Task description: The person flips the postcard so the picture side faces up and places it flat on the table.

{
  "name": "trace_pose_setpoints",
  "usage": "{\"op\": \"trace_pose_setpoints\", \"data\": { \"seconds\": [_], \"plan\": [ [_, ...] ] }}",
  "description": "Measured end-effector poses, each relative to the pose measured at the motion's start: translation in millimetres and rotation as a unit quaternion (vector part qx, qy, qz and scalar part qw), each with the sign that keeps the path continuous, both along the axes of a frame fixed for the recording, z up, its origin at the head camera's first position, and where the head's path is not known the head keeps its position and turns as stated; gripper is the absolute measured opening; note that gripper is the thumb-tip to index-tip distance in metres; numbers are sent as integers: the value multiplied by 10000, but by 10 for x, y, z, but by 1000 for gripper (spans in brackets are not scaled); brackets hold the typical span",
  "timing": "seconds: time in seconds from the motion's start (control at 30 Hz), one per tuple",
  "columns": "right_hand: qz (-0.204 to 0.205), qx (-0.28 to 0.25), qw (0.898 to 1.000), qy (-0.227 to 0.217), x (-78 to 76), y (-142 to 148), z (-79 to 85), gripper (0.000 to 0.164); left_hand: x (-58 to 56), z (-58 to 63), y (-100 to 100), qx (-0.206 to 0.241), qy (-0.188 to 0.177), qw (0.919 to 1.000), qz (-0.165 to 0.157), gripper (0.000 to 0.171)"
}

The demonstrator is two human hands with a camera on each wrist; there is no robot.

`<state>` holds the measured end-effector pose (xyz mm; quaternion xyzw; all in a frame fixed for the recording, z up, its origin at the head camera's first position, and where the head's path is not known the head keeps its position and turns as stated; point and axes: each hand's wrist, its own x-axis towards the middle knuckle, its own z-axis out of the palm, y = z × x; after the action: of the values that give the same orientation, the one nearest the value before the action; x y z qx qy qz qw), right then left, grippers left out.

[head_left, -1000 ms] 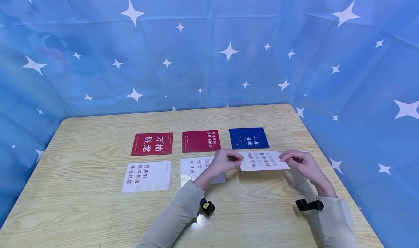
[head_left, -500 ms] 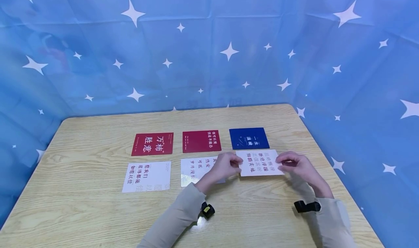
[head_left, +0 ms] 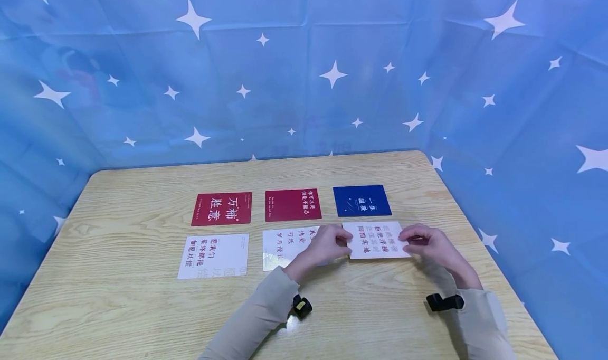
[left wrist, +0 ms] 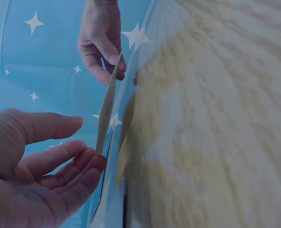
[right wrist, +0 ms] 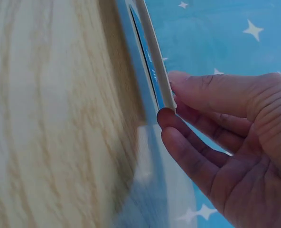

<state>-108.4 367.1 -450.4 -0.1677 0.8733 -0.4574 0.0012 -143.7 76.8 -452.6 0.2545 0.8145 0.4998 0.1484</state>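
Observation:
A white card with printed characters (head_left: pixel 375 239) is held between both hands, just above the table at the right. My left hand (head_left: pixel 325 250) holds its left edge with the fingertips. In the left wrist view the card shows nearly edge-on against the left fingertips (left wrist: pixel 100 161). The right edge is pinched between thumb and fingers of my right hand (head_left: pixel 434 246). In the right wrist view the right thumb (right wrist: pixel 202 90) lies on one face of the card (right wrist: pixel 157 57). Behind the held card lies a blue card (head_left: pixel 362 200).
Beside the blue card lie a dark red card (head_left: pixel 287 206) and a red card (head_left: pixel 220 209). Nearer are a white card (head_left: pixel 214 256) and another white card (head_left: pixel 280 252), partly covered by the left hand. The wooden table (head_left: pixel 142 307) meets a blue star-patterned curtain (head_left: pixel 285 85).
Both hands have lowered the held white card and brought it slightly toward the person and left. It lies flatter and nearer the table. The other cards stay put.

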Motion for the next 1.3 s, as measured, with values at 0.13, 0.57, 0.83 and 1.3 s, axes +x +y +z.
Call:
{"op": "trace_pose_setpoints", "data": {
  "seconds": [0.13,0.57,0.83,1.3],
  "plan": [
    [-102,293,9995,-50,-9,-16,-4,22,-1,10,2,-105,-48,9999,25,30],
    [-243,1021,9944,-154,-61,-58,28,16,-15,13,26,-310,-182,9993,90,23],
    [-316,1195,9917,-366,-74,-108,92,12,-40,61,76,-526,-319,9981,96,20],
    [-419,1275,9903,-361,-78,-137,72,12,-34,40,55,-601,-412,9973,49,20]
  ]
}}
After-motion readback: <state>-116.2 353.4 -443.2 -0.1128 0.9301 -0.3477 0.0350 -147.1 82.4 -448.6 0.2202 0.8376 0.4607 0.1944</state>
